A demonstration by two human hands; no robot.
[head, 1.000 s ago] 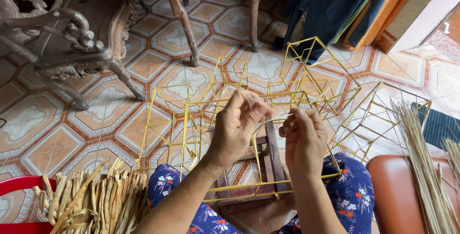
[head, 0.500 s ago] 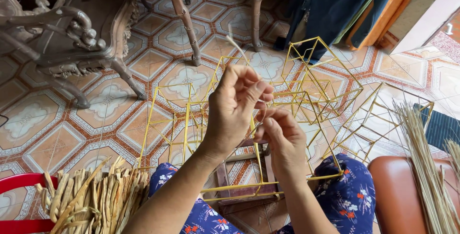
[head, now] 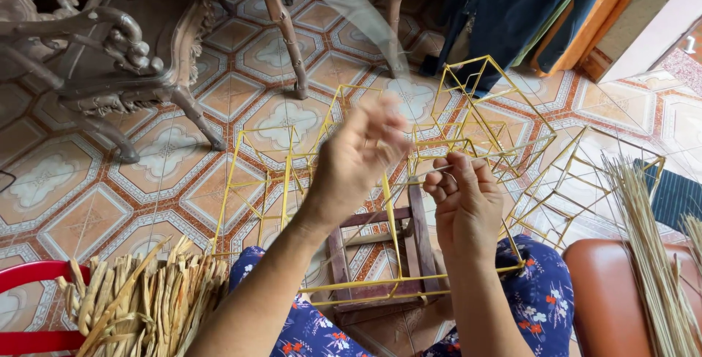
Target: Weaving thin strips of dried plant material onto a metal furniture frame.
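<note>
1. Yellow all the way on the stick frame, thin bright lines in open geometric shapes.
2. The floor shows cream and terracotta tiles, octagons with pale floral centres.
3. Deep blue trousers scattered with small red and white flowers.
4. Pale straw-tan on the dried strips, resting in a red basket.
5. The stool is dark reddish-brown wood.
6. Beige-green stalks over a rust-orange seat.
</note>
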